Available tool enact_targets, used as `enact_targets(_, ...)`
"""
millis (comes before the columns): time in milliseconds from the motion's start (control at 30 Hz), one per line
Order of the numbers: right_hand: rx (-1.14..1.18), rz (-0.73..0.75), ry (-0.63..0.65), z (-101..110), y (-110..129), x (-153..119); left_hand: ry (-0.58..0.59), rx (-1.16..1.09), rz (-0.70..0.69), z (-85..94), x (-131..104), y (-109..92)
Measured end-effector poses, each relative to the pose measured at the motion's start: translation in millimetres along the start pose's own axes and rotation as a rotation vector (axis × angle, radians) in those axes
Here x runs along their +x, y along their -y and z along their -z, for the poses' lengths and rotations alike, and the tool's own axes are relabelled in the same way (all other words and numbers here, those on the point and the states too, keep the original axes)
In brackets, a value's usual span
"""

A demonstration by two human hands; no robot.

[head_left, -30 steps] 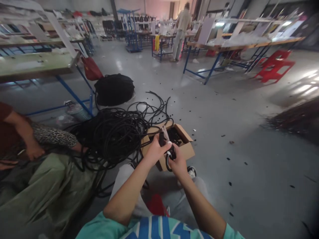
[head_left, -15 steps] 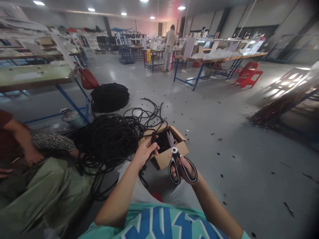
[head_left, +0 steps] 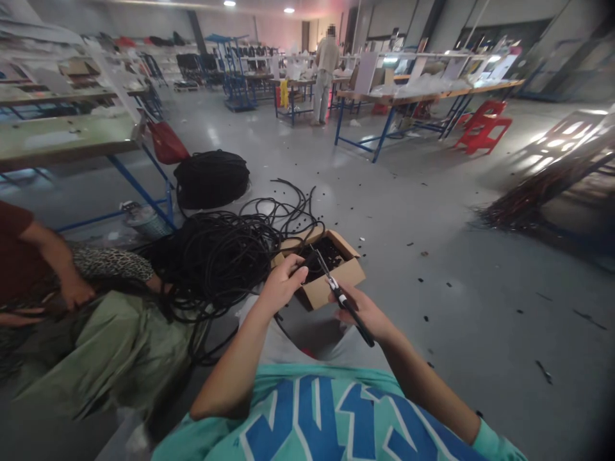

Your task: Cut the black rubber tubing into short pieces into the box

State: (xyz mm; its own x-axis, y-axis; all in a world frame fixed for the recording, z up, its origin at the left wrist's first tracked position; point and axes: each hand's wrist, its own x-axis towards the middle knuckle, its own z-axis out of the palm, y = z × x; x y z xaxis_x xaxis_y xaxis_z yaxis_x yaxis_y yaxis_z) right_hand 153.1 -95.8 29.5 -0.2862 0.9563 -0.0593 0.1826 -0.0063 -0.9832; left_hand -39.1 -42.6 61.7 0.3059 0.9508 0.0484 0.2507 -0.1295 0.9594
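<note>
My left hand (head_left: 284, 283) is closed on a black cord (head_left: 305, 262), whose end points up and right over an open cardboard box (head_left: 331, 287). In my right hand (head_left: 366, 312) are scissors (head_left: 346, 306) with black and white handles, turned edge-on, their blades beside the cord's end. Whether the blades touch the cord is too small to tell. Small black pieces (head_left: 331, 251) lie inside the box. Left of the box spreads a tangled heap of black cord (head_left: 216, 256).
A seated person's arm (head_left: 55, 256) is at the left, near the heap. Behind it are a black bundle (head_left: 211, 179) and a table (head_left: 62, 137). Red stools (head_left: 485, 128) stand at the right back. Black scraps dot the floor. Another person (head_left: 325, 77) stands far off.
The scissors have turned from flat view to edge-on, and their blades have moved left to the cord. The cord in my left hand now tilts right. The view has shifted slightly.
</note>
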Motion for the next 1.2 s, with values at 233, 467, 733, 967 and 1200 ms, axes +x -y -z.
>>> enact_targets(233,-0.043,0.043,0.076,-1,6,-1,-0.1,0.144,-0.076,-1.1,2,-3)
enact_targets(467,-0.144,-0.023,0.069,0,14,0,-0.104,0.29,-0.037,-3.5,4,-7)
enact_targets(733,0.035,-0.029,0.101,4,2,7,-0.103,0.332,-0.005,-5.8,12,-6)
enact_targets(967,0.016,-0.034,0.11,8,3,10,-0.116,0.263,0.011,-8.8,19,-3)
enact_targets(1200,0.051,-0.053,0.1,8,8,14,-0.044,0.156,0.05,-10.8,21,-7)
